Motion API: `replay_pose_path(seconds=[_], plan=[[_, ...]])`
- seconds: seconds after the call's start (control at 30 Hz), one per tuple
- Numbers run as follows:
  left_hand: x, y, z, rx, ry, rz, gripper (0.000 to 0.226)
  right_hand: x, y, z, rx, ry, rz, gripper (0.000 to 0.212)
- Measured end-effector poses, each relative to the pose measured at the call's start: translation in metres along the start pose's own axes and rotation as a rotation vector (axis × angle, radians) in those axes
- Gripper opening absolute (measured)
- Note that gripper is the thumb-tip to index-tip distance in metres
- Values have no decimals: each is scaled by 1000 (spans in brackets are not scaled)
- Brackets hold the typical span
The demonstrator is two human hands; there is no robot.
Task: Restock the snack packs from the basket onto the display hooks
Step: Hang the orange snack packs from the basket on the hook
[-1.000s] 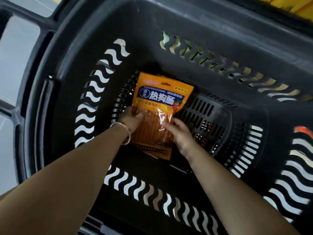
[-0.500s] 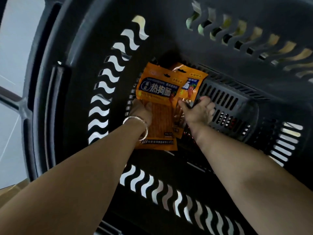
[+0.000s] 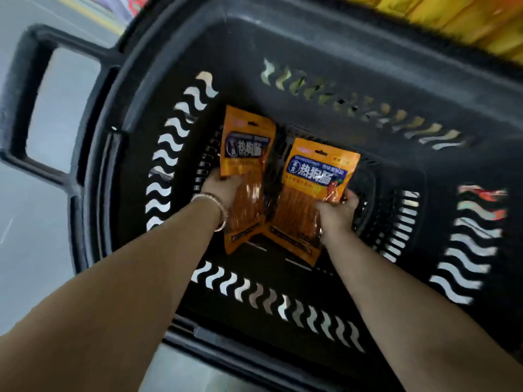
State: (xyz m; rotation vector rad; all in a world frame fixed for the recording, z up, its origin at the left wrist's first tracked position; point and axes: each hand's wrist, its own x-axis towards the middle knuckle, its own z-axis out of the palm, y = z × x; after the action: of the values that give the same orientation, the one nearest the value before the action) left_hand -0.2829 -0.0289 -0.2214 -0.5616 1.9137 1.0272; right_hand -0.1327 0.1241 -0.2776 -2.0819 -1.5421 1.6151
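Both arms reach down into the black basket (image 3: 311, 80). The left grip (image 3: 223, 185) clasps one orange snack pack (image 3: 246, 145) at its side, and the right grip (image 3: 336, 210) pinches a second orange pack (image 3: 319, 171) just beside it, both printed-side up, low inside the basket.

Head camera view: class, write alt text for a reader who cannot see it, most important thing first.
Inside a black plastic basket, the left hand grips one orange snack pack and the right hand grips a second pack beside it, both labels facing up. A bracelet circles the left wrist.
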Motion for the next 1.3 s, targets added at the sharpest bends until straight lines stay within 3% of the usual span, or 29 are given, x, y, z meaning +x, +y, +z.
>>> replay_pose_path(seconds=[0.07,0.1,0.2,0.27,0.37,0.47,0.57,0.63,0.73,0.9,0.97,1.07,1.3], plan=[[-29,18,-2,18,-27,56,20,-16,-21,-19,-42,-58,-24,82],[-45,25,-3,37,-40,96,21,-26,-30,-29,-90,-85,-55,73],[-97,40,-6,142,-51,253,14,-63,-55,-63,-138,-129,-177,18],[-134,46,-9,153,-47,345,13,-86,-70,-91,-138,-103,-290,6],[-190,56,-12,120,-50,466,8,-117,-95,-145,-153,-24,-446,23],[-247,74,-10,112,-94,581,26,-153,-124,-204,-22,-11,-533,21],[-303,97,0,128,-164,714,11,-187,-149,-268,121,18,-653,31],[-345,112,15,114,-198,812,12,-204,-160,-314,201,-10,-686,25],[-408,126,50,83,-179,947,44,-219,-168,-385,313,47,-756,12],[-493,133,126,41,-156,1080,66,-238,-169,-503,364,248,-924,25],[-531,137,153,-1,-171,1126,58,-244,-170,-548,344,327,-969,26],[-582,146,189,-126,-225,1251,9,-245,-174,-614,342,404,-1050,24],[-653,193,242,-312,-341,1280,11,-251,-218,-721,518,452,-1122,18]])
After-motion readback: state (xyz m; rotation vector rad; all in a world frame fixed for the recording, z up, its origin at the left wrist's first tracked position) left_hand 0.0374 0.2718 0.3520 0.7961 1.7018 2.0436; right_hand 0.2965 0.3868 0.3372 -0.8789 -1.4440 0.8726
